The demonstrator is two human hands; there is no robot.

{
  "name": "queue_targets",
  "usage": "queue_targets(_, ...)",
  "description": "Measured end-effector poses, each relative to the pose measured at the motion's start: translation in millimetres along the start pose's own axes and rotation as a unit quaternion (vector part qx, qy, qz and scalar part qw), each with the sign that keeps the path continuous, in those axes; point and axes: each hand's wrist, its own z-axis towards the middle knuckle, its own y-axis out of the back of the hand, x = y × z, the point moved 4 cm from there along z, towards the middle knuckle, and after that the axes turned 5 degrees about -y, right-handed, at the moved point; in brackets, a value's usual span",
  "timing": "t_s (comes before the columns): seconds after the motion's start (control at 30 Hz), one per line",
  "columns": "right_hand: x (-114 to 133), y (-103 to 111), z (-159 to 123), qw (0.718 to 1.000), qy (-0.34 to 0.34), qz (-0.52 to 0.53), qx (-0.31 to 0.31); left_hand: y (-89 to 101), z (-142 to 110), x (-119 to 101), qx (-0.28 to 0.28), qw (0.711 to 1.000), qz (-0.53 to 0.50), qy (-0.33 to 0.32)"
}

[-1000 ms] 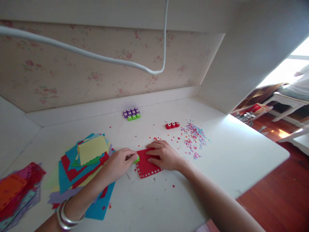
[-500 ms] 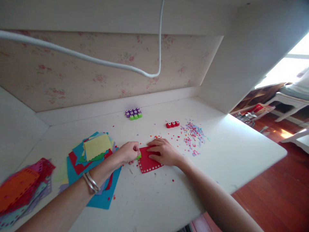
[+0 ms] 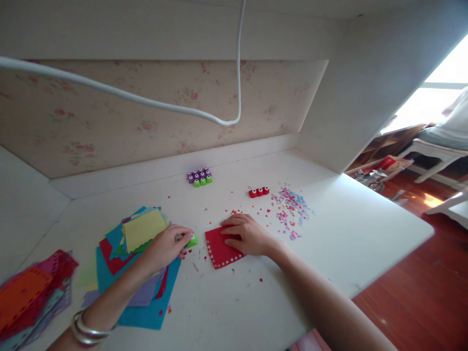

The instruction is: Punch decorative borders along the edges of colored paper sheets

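Observation:
My left hand [image 3: 168, 246] is closed round a small green paper punch [image 3: 191, 240], held just left of a red paper sheet [image 3: 218, 251] and apart from it. The red sheet lies on the white desk [image 3: 256, 302], with a row of small holes along its left and lower edges. My right hand [image 3: 245, 234] rests flat on the sheet's right part, fingers stretched out. A silver bangle [image 3: 85, 330] circles my left wrist.
A loose stack of coloured sheets [image 3: 135, 263] lies under my left arm. More punched sheets [image 3: 29, 292] sit at the far left. Purple and green punches [image 3: 199, 176] and red punches [image 3: 259, 191] stand further back. Paper bits [image 3: 290, 209] are scattered right. A white cable [image 3: 146, 100] hangs overhead.
My left hand has drawn the green punch leftward, off the red sheet's left edge. My right hand has stayed on the sheet.

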Motion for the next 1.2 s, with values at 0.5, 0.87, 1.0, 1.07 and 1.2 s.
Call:
queue_targets(0.5,29,4,4,0.983,0.004,0.16,-0.092,-21.6,-3,-48,-0.083,0.971,0.109,-0.196)
queue_targets(0.87,-52,47,-7,0.889,-0.229,0.208,-0.339,-47.3,1,-52,-0.101,0.951,0.154,-0.247)
queue_targets(1.0,-100,65,-27,0.816,-0.347,0.166,-0.432,-53.6,-14,-32,-0.097,0.945,0.183,-0.254)
queue_targets(1.07,-117,70,-31,0.809,-0.391,0.129,-0.419,-56.3,-19,-24,-0.106,0.939,0.193,-0.265)
queue_targets(1.2,-143,85,-21,0.819,-0.43,0.062,-0.375,-61.8,-25,-19,-0.107,0.929,0.202,-0.29)
